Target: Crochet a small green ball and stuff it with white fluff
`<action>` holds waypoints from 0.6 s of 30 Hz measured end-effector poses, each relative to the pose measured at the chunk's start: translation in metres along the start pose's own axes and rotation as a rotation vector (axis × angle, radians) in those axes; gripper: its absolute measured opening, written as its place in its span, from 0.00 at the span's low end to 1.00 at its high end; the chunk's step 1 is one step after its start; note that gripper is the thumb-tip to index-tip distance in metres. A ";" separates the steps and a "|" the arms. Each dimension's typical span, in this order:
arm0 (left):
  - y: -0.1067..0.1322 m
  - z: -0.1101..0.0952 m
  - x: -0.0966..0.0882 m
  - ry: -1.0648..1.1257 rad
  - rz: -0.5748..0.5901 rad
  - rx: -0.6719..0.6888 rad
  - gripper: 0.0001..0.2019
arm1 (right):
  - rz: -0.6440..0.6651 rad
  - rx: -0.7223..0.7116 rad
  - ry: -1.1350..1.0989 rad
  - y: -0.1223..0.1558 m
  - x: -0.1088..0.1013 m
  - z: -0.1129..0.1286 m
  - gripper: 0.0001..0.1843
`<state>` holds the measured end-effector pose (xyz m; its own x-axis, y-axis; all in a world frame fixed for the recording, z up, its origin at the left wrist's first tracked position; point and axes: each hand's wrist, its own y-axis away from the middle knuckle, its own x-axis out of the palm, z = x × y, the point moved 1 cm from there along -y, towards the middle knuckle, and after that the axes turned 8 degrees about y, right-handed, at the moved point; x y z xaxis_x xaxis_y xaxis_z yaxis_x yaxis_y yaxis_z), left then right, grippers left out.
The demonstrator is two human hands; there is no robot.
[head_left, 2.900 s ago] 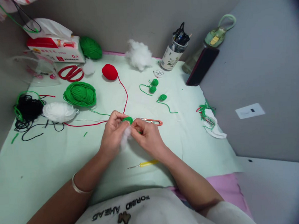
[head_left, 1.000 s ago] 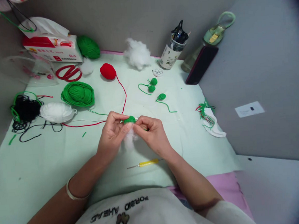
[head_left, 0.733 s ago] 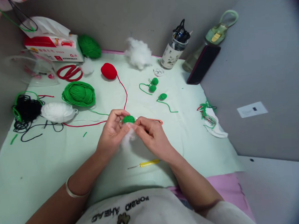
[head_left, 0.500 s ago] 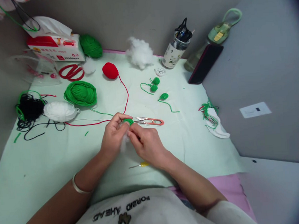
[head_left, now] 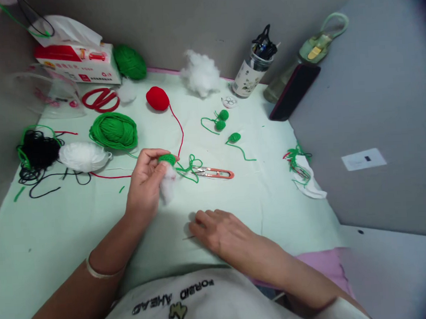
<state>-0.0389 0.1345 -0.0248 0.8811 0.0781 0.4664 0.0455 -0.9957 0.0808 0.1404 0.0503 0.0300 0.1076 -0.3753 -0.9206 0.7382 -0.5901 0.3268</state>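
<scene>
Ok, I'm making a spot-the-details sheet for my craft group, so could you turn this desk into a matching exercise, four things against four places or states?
1. green crocheted piece
2. orange-handled snips
3. dark phone
4. right hand

A. standing in front of a bottle with a green lid
B. back facing up, over a thin metal tool
C. held in the left hand, white stuffing hanging below
D. lying on the cloth, beside loose green yarn

Pairs: 1-C, 2-D, 3-A, 4-B
</scene>
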 end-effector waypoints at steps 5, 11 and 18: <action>0.004 0.003 0.001 -0.013 0.009 -0.026 0.11 | 0.061 0.011 -0.079 -0.007 0.008 -0.003 0.11; 0.009 0.003 0.003 -0.068 0.052 -0.037 0.10 | -0.303 0.160 -0.905 -0.016 -0.019 -0.026 0.13; 0.011 0.006 0.005 -0.133 0.065 -0.017 0.10 | -0.386 0.323 -1.469 -0.045 -0.020 -0.037 0.14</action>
<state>-0.0310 0.1241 -0.0264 0.9365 0.0051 0.3507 -0.0206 -0.9974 0.0698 0.1300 0.1103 0.0257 -0.9156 -0.4020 -0.0089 0.3759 -0.8636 0.3360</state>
